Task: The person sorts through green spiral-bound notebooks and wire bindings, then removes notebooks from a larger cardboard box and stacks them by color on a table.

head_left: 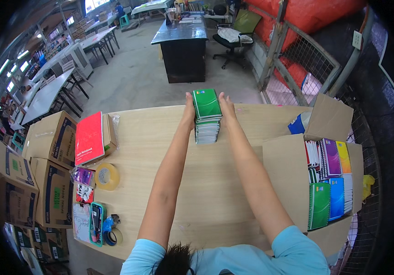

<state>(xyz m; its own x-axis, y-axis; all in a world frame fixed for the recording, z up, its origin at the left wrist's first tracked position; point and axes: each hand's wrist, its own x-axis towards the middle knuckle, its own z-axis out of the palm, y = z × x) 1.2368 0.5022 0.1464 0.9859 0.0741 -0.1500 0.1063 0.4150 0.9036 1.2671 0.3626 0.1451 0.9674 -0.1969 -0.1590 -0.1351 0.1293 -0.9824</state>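
Observation:
A tall stack of green spiral notebooks [207,104] stands upright near the far edge of the table, its white page edges and wire bindings facing me. My left hand [188,111] presses flat against its left side. From the right side, my right hand [227,108] does the same, so the stack is gripped between both palms. The fingers point away from me, and some are hidden behind the stack. To the right, an open cardboard box [281,176] holds several more spiral notebooks in green, blue, purple, yellow and red.
On the table's left lie a red notebook [89,137], a roll of tape [107,177], a teal pencil case [97,223] and a tape dispenser [112,233]. Stacked cardboard boxes [52,192] stand beyond the left edge. A dark desk [183,55] and office chair [238,34] are farther off.

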